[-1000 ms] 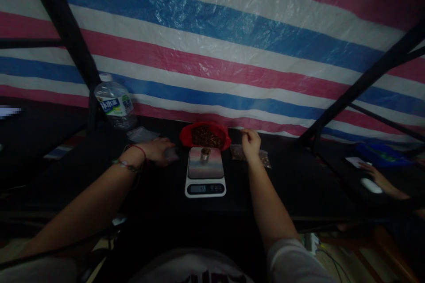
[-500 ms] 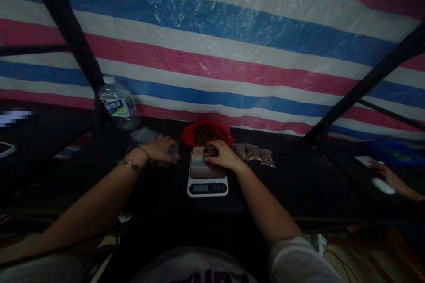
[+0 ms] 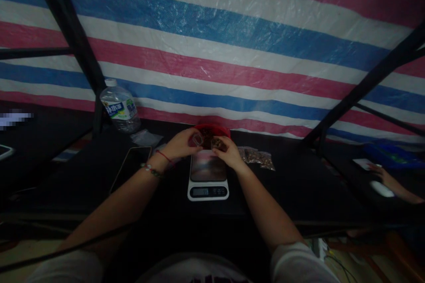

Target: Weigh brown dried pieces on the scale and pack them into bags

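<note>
My left hand (image 3: 184, 143) is closed on a small clear plastic piece (image 3: 198, 139), a cup or lid by its look, over the near left side of the red bowl (image 3: 226, 131). Close by, my right hand (image 3: 229, 154) grips a small clear container (image 3: 217, 143) with brown bits in it. Dark brown bits, too small to name, lie in the bowl, which both hands partly cover. Just in front stands a white kitchen scale (image 3: 208, 192) with a bare metal plate; its display is lit.
Several small clear bags (image 3: 255, 157) of brown bits lie to the right. To the left are a phone (image 3: 131, 163), clear empty bags (image 3: 146, 137) and a large plastic bottle (image 3: 120, 108). Another person's hand (image 3: 381, 174) rests far right, near a white mouse-like object (image 3: 382, 189).
My right hand has lifted the small container off the scale's plate toward the bowl. My left hand has moved right from the table with the clear piece, uncovering the phone.
</note>
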### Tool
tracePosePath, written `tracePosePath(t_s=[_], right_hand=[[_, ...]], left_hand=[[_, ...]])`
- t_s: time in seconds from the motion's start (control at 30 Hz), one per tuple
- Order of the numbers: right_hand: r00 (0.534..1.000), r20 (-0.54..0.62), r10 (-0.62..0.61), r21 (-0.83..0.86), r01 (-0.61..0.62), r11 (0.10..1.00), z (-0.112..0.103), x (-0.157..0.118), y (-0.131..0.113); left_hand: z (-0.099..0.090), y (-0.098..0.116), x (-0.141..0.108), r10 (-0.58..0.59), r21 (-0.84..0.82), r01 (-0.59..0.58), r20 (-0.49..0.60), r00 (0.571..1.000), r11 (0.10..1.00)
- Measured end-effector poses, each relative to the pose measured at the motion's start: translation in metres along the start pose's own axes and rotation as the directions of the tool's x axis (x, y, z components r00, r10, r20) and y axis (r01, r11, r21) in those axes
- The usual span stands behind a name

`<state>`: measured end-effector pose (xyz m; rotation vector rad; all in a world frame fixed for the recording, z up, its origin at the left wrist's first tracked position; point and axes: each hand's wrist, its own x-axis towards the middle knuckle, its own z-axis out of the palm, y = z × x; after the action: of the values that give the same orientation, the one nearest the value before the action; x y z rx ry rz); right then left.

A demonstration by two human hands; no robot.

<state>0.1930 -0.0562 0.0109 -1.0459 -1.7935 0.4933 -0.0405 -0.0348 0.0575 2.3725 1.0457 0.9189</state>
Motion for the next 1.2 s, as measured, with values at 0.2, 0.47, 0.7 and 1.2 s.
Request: tracePosePath(t_s=[0.2,0.47,0.7,1.2], right_hand=[[0.991,-0.119,0.058,0.093,-0.047,0.995,-0.002,0.0,0.002],[0.996,0.012,-0.086,-0.03,0.086,0.996,-0.005,-0.001,-0.015],[0.982,0.083,-0.168,-0.058,0.173,0.983,-0.009,-0.002,-0.023],[0.997,-0.012,-0.077,-0.004,0.077,0.997,-0.003,-0.002,-0.014]], left_hand=[[0.052,0.005,0.011,-0.004,-0.054,0.001,-0.045,0.999,0.999],[0.058,-0.001,-0.001,-0.102,-0.152,0.088,-0.089,0.991,0.984],[0.06,-0.002,-0.005,-0.086,-0.219,0.057,-0.124,0.989,0.974],[0.064,-0.01,-0.007,-0.06,-0.24,-0.001,-0.246,0.967,0.971]])
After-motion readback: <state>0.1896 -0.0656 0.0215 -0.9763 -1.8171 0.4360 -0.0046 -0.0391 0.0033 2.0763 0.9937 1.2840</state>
